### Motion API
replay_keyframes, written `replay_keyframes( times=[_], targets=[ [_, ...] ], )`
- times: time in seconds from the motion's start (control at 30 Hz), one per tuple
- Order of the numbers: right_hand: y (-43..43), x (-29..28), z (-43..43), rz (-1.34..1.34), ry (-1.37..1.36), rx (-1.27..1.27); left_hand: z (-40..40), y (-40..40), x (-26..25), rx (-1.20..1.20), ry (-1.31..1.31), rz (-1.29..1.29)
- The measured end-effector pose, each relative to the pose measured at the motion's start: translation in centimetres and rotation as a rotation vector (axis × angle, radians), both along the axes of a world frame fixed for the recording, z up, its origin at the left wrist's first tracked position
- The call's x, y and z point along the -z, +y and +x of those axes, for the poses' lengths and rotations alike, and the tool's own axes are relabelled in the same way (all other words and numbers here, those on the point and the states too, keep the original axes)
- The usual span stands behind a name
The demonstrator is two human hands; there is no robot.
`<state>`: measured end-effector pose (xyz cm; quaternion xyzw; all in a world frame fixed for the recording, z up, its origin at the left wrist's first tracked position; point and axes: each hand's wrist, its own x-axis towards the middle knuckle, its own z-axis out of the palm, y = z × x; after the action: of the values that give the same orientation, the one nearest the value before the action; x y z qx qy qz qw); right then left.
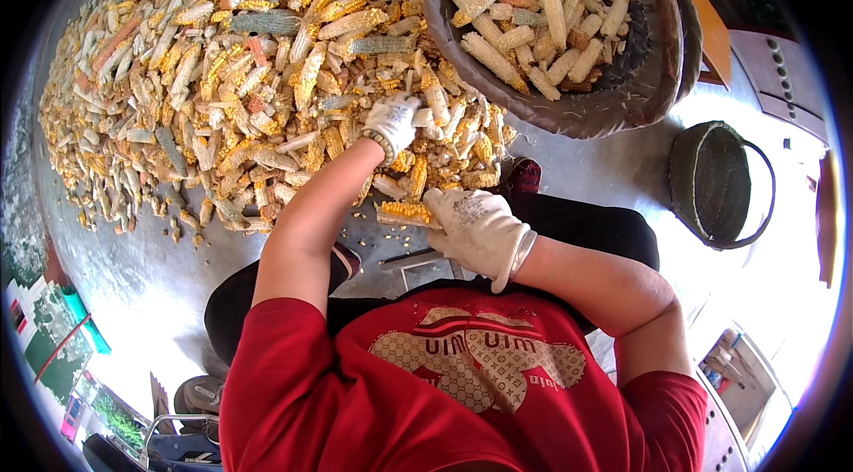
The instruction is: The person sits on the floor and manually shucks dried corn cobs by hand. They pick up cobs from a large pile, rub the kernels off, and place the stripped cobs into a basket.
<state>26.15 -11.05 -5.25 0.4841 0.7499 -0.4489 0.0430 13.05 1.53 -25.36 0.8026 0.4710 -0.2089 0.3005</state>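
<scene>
My right hand [476,229], in a white work glove, grips a corn cob [403,212] that points left and has a band of yellow kernels along one side. Over the near part of a large heap of corn cobs [253,99] reaches my left hand [393,122], also gloved. Its fingers lie among the cobs, touching them. A short pale cob [423,118] is right beside it; whether the fingers hold anything is hidden. Cobs in the heap are mostly partly stripped, some with yellow kernels, others pale, reddish or grey.
A wide round container lined with brown sheeting [573,116] stands at upper right, holding mostly bare cobs [550,2]. A dark handled basket [710,185] stands farther right. Loose kernels [393,239] dot the concrete floor near my feet. A shoe [525,175] rests beside the heap.
</scene>
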Motion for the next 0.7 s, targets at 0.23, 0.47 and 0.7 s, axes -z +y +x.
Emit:
replay_keyframes(
  times=[0.23, 0.47, 0.7],
  targets=[
    [-0.5, 1.0, 0.7, 0.063, 0.050, -0.073, 0.3, -1.3, 2.6, 0.253, -0.397, 0.241],
    [-0.7, 1.2, 0.6, 0.157, -0.002, -0.193, -3.7, 1.7, 3.4, -0.163, 0.007, 0.476],
    [1.2, -1.1, 0.4, -0.075, 0.041, -0.161, -5.4, 0.7, 1.8, 0.245, 0.159, 0.193]
  ],
)
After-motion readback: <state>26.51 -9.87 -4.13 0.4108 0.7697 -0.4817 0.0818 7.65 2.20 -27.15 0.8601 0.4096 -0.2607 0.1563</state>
